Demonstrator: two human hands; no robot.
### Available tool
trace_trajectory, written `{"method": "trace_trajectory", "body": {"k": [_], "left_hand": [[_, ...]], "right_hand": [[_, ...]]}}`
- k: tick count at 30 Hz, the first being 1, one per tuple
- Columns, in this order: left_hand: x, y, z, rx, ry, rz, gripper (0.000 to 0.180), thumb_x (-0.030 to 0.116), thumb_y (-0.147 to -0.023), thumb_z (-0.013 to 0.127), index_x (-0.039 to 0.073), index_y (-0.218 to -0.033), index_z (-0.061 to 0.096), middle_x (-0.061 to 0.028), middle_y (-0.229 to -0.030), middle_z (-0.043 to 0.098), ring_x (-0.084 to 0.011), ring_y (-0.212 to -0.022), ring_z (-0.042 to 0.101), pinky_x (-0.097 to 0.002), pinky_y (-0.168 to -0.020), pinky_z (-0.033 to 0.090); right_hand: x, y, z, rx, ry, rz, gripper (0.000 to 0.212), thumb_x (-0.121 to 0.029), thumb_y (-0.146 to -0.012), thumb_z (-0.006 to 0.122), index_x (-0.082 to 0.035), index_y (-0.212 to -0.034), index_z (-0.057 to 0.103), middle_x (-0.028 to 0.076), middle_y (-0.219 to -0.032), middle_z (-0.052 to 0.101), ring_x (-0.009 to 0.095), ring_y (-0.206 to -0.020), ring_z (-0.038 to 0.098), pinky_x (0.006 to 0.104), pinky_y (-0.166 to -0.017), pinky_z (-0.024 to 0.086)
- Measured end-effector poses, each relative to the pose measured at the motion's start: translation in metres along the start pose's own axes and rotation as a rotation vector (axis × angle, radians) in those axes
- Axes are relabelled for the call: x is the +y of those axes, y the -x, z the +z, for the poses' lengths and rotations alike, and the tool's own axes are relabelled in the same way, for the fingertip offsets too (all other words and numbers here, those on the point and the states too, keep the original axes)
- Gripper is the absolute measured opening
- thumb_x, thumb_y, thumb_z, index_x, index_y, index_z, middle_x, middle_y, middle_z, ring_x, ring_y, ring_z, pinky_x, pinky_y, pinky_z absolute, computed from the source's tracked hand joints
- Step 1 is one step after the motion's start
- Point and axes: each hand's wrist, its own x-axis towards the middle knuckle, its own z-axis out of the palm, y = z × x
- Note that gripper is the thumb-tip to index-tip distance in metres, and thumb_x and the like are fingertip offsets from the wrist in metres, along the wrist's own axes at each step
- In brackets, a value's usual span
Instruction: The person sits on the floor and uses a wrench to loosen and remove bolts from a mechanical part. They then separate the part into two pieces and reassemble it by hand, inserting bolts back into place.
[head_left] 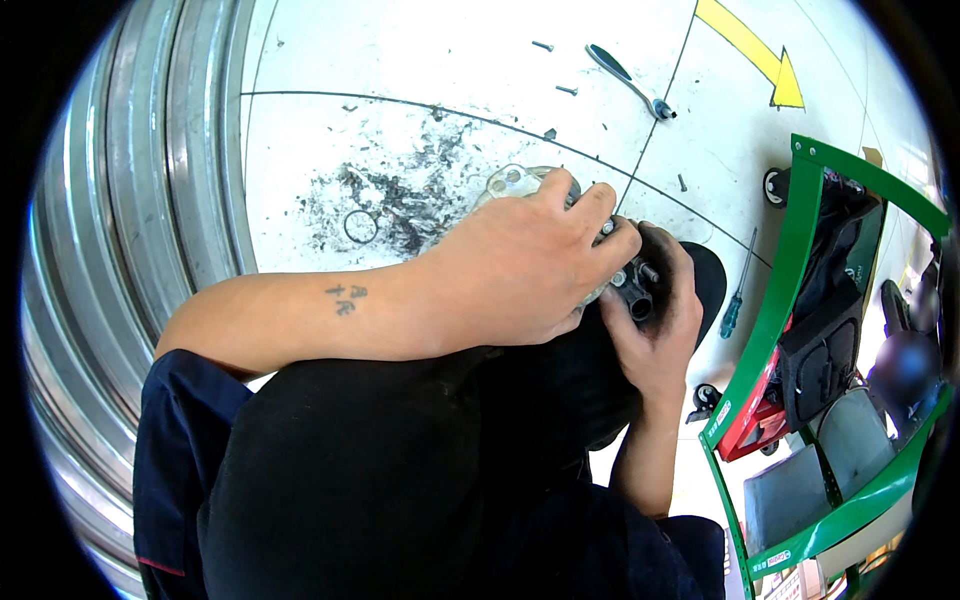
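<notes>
Both my hands are on a greasy mechanical part (640, 297) held in front of my dark-clad knees. It has a black housing with a round port and bolt heads, and a pale metal flange (510, 181) shows beyond my left knuckles. My left hand (540, 250) is curled over the top of the part, fingers bent, hiding much of it. Around the right side of the black housing wraps my right hand (665, 320), thumb on the near side. On the floor just past the part lies a bolt (682, 183).
Black grime and a thin ring (361, 226) lie on the white floor. A ratchet wrench (632, 82) lies farther off, with bolts (567, 91) nearby. Right of me are a screwdriver (734, 308) and a green-framed wheeled rack (755, 375). Ribbed metal (120, 190) bounds the left.
</notes>
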Motion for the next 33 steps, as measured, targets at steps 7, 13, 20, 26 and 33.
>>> {"method": "trace_trajectory", "body": {"k": [7, 13, 20, 26, 33], "left_hand": [[0.001, -0.002, -0.001, -0.008, 0.017, -0.011, 0.065, 0.032, -0.072, 0.083, 0.002, -0.123, 0.055, -0.0211, -0.113, 0.055, -0.0282, -0.094, 0.056, -0.0277, -0.06, 0.057], [0.002, -0.003, 0.002, 0.034, 0.003, 0.014, 0.064, 0.033, -0.073, 0.082, 0.001, -0.122, 0.056, -0.0209, -0.111, 0.055, -0.0275, -0.091, 0.055, -0.0265, -0.058, 0.056], [0.004, -0.005, 0.0, -0.002, -0.005, 0.007, 0.064, 0.033, -0.073, 0.082, 0.001, -0.122, 0.056, -0.0215, -0.112, 0.055, -0.0276, -0.092, 0.056, -0.0272, -0.06, 0.056], [0.002, -0.006, 0.001, -0.008, 0.008, 0.011, 0.065, 0.033, -0.073, 0.082, 0.001, -0.123, 0.056, -0.0216, -0.111, 0.056, -0.0281, -0.093, 0.056, -0.0276, -0.061, 0.057], [0.003, -0.006, 0.0, -0.008, -0.014, -0.003, 0.065, 0.033, -0.073, 0.082, 0.002, -0.123, 0.056, -0.0214, -0.112, 0.055, -0.0277, -0.091, 0.055, -0.0273, -0.06, 0.056]], "right_hand": [[0.001, 0.001, 0.004, 0.023, 0.096, -0.035, 0.056, -0.001, -0.076, 0.072, 0.004, -0.129, 0.054, 0.023, -0.118, 0.064, 0.035, -0.107, 0.067, 0.0382, -0.092, 0.052], [0.002, 0.003, 0.003, 0.007, 0.111, -0.054, 0.056, -0.001, -0.076, 0.072, 0.004, -0.129, 0.054, 0.023, -0.119, 0.064, 0.034, -0.108, 0.066, 0.038, -0.093, 0.052], [0.0, 0.005, 0.003, 0.038, 0.075, 0.004, 0.051, 0.0, -0.077, 0.071, 0.005, -0.125, 0.056, 0.023, -0.119, 0.064, 0.034, -0.109, 0.066, 0.0386, -0.094, 0.052], [0.006, 0.007, 0.002, 0.042, 0.027, 0.0, 0.046, -0.001, -0.077, 0.072, 0.005, -0.121, 0.059, 0.022, -0.113, 0.066, 0.034, -0.107, 0.067, 0.0386, -0.093, 0.052], [-0.002, 0.005, 0.012, 0.124, 0.029, 0.066, 0.042, 0.0, -0.076, 0.071, 0.004, -0.116, 0.06, 0.023, -0.115, 0.065, 0.038, -0.11, 0.066, 0.0398, -0.093, 0.052]]}}
